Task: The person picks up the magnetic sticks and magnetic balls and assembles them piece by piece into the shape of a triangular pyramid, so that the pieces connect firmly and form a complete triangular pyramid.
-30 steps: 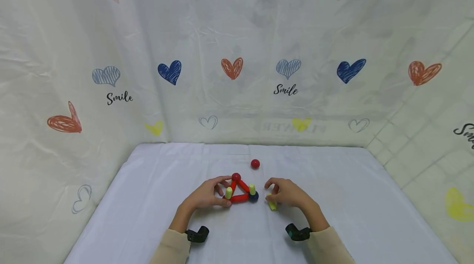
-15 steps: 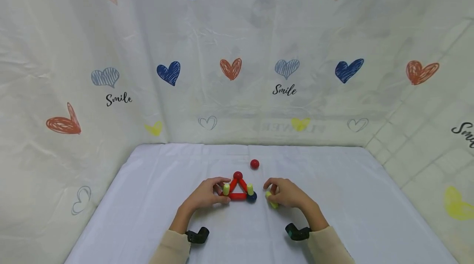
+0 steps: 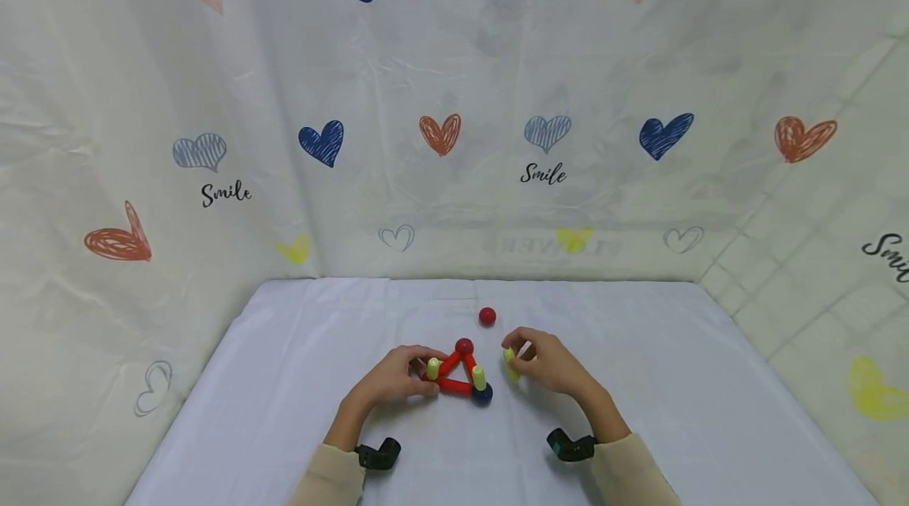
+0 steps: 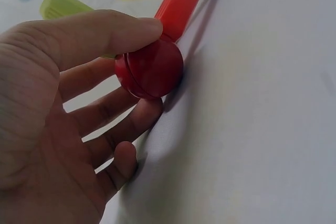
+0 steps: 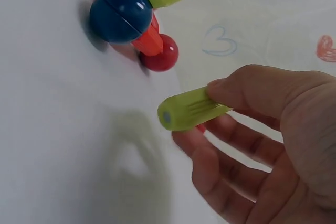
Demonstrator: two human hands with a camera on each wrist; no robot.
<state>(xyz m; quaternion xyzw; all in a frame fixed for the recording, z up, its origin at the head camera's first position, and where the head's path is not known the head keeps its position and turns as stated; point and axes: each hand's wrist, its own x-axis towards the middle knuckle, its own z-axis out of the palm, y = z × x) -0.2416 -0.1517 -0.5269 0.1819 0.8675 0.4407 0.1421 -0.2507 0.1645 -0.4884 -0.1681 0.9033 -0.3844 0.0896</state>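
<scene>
My left hand [image 3: 398, 374] pinches a red ball [image 4: 157, 69] between thumb and fingers. That ball is the left corner of a flat triangle of red rods [image 3: 454, 386]. A second red ball [image 3: 464, 346] forms the far corner, and a dark blue ball [image 5: 121, 11] the right one. Yellow-green rods stand up from two corners: one rod [image 3: 432, 369] at the left ball, another rod [image 3: 479, 377] on the blue ball. Right of the triangle, my right hand [image 3: 547, 364] pinches a loose yellow-green rod [image 5: 189, 109], held above the table with its end facing down.
A loose red ball [image 3: 487, 316] lies behind the triangle. White cloth covers the table [image 3: 639, 380]. A hanging sheet [image 3: 454, 206] printed with hearts rises behind the table's far edge.
The triangle has turned a little: its blue corner has come nearer and its far ball has shifted right. My right hand has lifted the yellow-green rod and moved it slightly farther away and left.
</scene>
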